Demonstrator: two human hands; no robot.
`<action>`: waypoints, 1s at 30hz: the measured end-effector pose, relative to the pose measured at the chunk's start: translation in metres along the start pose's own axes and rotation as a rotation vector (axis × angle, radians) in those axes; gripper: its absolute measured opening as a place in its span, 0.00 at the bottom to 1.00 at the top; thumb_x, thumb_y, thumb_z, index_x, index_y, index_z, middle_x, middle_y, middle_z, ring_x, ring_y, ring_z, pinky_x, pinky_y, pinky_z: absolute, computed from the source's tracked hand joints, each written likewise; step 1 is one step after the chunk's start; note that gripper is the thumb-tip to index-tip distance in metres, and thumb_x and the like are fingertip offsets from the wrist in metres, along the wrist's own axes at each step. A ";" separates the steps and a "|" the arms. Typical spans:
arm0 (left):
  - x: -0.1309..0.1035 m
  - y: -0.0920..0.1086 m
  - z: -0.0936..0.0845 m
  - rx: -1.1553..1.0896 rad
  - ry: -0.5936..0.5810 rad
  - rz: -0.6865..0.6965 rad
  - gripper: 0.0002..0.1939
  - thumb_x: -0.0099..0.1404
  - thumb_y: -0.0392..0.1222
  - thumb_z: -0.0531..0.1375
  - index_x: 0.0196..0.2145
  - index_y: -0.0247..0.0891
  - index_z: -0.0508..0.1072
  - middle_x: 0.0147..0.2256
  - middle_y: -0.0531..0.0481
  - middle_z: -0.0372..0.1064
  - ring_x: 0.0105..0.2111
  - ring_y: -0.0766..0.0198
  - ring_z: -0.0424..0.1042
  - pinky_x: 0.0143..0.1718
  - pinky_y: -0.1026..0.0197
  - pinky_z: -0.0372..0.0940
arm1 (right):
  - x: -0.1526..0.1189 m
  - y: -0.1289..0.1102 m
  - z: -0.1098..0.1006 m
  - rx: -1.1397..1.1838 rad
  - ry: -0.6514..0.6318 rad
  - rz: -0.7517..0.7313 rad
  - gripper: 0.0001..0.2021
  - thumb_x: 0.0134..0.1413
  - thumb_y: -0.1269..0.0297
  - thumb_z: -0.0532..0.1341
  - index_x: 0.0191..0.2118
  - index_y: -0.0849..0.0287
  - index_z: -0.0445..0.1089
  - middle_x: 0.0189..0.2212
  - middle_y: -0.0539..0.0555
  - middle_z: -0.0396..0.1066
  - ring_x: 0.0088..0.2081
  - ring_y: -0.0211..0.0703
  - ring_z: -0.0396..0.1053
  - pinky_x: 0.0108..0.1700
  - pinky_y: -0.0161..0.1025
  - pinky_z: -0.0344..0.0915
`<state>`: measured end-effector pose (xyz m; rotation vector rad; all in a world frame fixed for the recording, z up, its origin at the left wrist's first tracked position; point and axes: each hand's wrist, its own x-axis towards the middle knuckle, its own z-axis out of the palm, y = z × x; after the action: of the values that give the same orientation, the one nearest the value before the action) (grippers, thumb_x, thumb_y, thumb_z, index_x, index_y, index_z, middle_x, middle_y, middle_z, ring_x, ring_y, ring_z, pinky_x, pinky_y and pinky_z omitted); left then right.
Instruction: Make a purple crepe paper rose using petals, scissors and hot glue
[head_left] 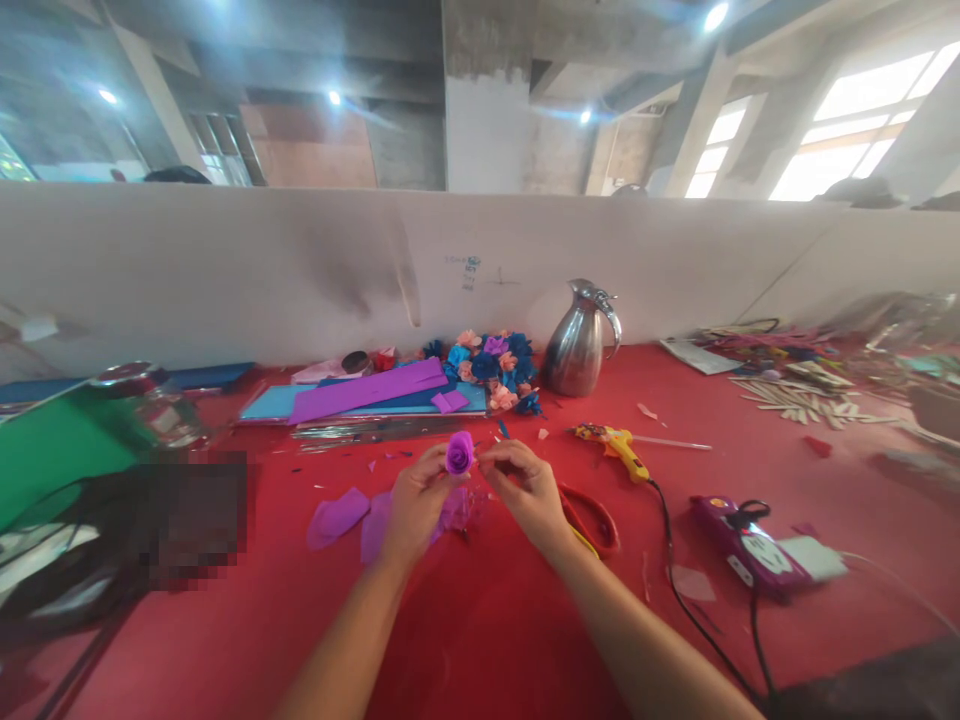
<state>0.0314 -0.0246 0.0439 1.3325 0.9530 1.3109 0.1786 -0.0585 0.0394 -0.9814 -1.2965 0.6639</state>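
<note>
The person's left hand (417,498) has its grip on a purple paper rose (460,453), thumb and fingers pinching it from below and from the side. The rose is held up above the middle of the tabletop (487,660), its rolled center facing the camera. The right hand (531,488) is just beside it, thumb and fingertips drawn close together near the flower's right side — whether that grip has anything in it cannot be told.

Loose purple petals (337,517) lie to the left of the left hand, with more purple paper partly hidden behind it. Red handles (600,518) of a tool show just beyond the right wrist. Farther right lies a yellow glue gun (615,448), its black cord (667,545) trailing toward the near edge; a clear stick (671,443) lies behind it. Nearer the right edge sits a purple power strip (757,548) with a black plug in it.

Along the back, a purple sheet (367,390) rests on blue paper (266,403), next to a cluster of blue, peach and purple paper flowers (501,368). A metal jug (577,345) stands upright right of them — and pale flat sticks (802,400) are spread at the far right.
</note>
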 end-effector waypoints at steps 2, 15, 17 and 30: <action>0.003 -0.002 -0.003 0.046 -0.051 -0.018 0.12 0.49 0.43 0.66 0.33 0.38 0.80 0.27 0.50 0.75 0.32 0.59 0.72 0.36 0.59 0.65 | 0.001 0.000 -0.003 0.045 0.031 0.015 0.05 0.52 0.62 0.63 0.32 0.55 0.76 0.30 0.52 0.70 0.32 0.40 0.66 0.35 0.36 0.61; 0.005 -0.009 0.000 0.129 -0.091 -0.074 0.09 0.50 0.42 0.63 0.29 0.37 0.80 0.27 0.50 0.76 0.29 0.62 0.73 0.33 0.62 0.66 | 0.001 -0.010 -0.011 0.102 0.070 0.055 0.07 0.54 0.62 0.61 0.38 0.55 0.73 0.32 0.51 0.72 0.33 0.40 0.67 0.38 0.36 0.62; 0.007 -0.015 -0.002 0.127 -0.084 -0.051 0.09 0.50 0.41 0.63 0.29 0.38 0.80 0.27 0.50 0.76 0.29 0.61 0.73 0.34 0.61 0.67 | 0.000 -0.011 -0.010 0.050 0.071 0.051 0.08 0.53 0.62 0.62 0.39 0.55 0.73 0.33 0.52 0.72 0.33 0.40 0.66 0.37 0.36 0.62; 0.007 -0.021 -0.001 0.247 -0.056 0.111 0.08 0.55 0.42 0.60 0.30 0.39 0.79 0.30 0.49 0.77 0.31 0.61 0.74 0.36 0.61 0.67 | 0.002 -0.013 -0.009 -0.010 0.099 0.094 0.06 0.52 0.65 0.59 0.35 0.58 0.73 0.31 0.53 0.73 0.33 0.40 0.68 0.37 0.37 0.64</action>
<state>0.0329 -0.0138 0.0248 1.6237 1.0395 1.2612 0.1868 -0.0645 0.0517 -1.0756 -1.1731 0.6731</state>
